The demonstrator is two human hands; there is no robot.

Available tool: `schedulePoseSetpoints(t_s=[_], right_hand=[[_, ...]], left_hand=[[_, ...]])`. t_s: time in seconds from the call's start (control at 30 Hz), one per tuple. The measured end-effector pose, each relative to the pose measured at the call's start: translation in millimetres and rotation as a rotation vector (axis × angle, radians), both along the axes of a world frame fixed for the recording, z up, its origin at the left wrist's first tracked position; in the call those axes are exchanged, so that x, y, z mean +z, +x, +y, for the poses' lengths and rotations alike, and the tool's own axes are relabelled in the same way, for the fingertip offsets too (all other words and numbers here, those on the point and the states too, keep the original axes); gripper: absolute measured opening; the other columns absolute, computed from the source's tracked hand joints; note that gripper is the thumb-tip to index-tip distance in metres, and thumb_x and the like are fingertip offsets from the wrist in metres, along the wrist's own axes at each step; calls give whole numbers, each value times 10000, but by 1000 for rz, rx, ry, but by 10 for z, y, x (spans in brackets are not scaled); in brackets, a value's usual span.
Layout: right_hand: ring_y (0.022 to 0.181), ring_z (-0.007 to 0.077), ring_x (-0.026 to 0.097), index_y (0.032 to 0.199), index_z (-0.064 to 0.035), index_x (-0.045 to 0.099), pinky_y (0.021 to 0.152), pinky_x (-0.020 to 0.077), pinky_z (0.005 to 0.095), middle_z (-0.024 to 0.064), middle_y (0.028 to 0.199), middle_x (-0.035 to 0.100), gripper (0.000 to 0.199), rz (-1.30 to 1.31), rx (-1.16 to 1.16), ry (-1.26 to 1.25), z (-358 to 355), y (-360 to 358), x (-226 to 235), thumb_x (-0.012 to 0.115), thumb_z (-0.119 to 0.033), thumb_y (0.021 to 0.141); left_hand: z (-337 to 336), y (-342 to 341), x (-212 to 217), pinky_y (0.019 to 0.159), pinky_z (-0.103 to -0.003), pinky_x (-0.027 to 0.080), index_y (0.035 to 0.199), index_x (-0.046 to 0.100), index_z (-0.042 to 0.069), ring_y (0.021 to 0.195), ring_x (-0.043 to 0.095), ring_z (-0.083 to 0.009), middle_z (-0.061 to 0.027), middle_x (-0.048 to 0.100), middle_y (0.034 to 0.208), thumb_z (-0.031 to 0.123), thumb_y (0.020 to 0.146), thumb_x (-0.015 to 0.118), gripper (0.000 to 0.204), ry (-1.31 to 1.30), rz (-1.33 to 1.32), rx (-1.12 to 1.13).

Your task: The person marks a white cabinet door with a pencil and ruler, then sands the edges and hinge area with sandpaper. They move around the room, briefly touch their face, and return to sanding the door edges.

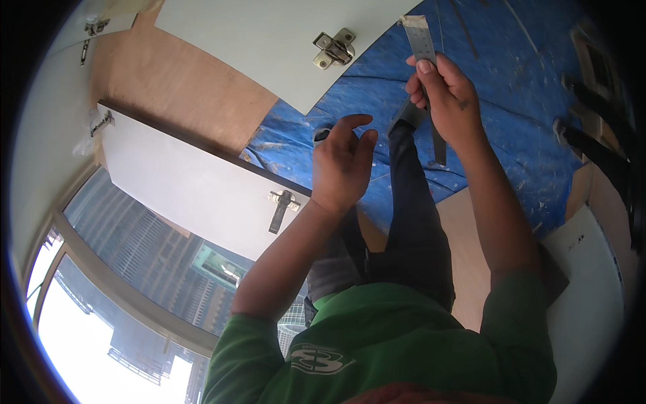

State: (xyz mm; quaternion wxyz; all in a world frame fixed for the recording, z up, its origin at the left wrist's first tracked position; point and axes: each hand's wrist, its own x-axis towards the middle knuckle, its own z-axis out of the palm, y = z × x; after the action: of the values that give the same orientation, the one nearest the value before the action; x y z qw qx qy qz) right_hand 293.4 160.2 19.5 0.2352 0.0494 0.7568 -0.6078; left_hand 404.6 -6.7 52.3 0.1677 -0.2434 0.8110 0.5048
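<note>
My right hand (447, 97) is closed round a flat grey metal strip (422, 44), thumb pressed on its face. Small marks or holes dot the strip's upper part, a pale worn patch covers its top end, and its lower end shows below my fist. My left hand (342, 161) is raised with bent fingers, the thumb and forefinger apart and nothing visible between them. Beyond it lies a white cabinet panel (269, 47) with a metal hinge (334, 48). Left of my left forearm is a second white panel (195, 178) carrying another hinge (284, 205).
A scuffed blue sheet (498, 128) covers the floor round my feet. Brown board (182, 74) shows between the two panels. A curved window (128, 289) stands at the lower left. Dark-legged furniture (599, 135) and a pale panel (585, 269) are at the right.
</note>
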Motion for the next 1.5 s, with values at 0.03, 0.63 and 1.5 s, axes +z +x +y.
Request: schedulePoseSetpoints(t_s=[0.03, 0.63, 1.5], right_hand=[[634, 119, 586, 1044, -27, 671, 598, 490, 299, 49, 702, 611, 253, 93, -7, 92, -68, -104, -28, 545, -244, 1069], [712, 361, 635, 969, 12, 647, 634, 501, 397, 182, 849, 658, 134, 317, 40, 276, -451, 375, -299, 601, -103, 1020], [708, 212, 599, 890, -30, 605, 658, 475, 345, 81, 762, 618, 258, 399, -220, 23, 106, -1053, -947, 591, -236, 1044]], left_hand=[[-75, -69, 70, 641, -254, 488, 1140, 668, 39, 656, 629, -95, -63, 687, 747, 221, 949, 740, 274, -55, -127, 31], [-355, 21, -379, 696, -247, 464, 988, 628, -4, 755, 598, -100, -79, 721, 857, 443, 1007, 655, 448, 268, -33, 603], [-392, -146, -295, 779, -316, 499, 1068, 689, -31, 834, 670, -169, -99, 725, 858, 509, 981, 671, 547, -205, -66, 273]])
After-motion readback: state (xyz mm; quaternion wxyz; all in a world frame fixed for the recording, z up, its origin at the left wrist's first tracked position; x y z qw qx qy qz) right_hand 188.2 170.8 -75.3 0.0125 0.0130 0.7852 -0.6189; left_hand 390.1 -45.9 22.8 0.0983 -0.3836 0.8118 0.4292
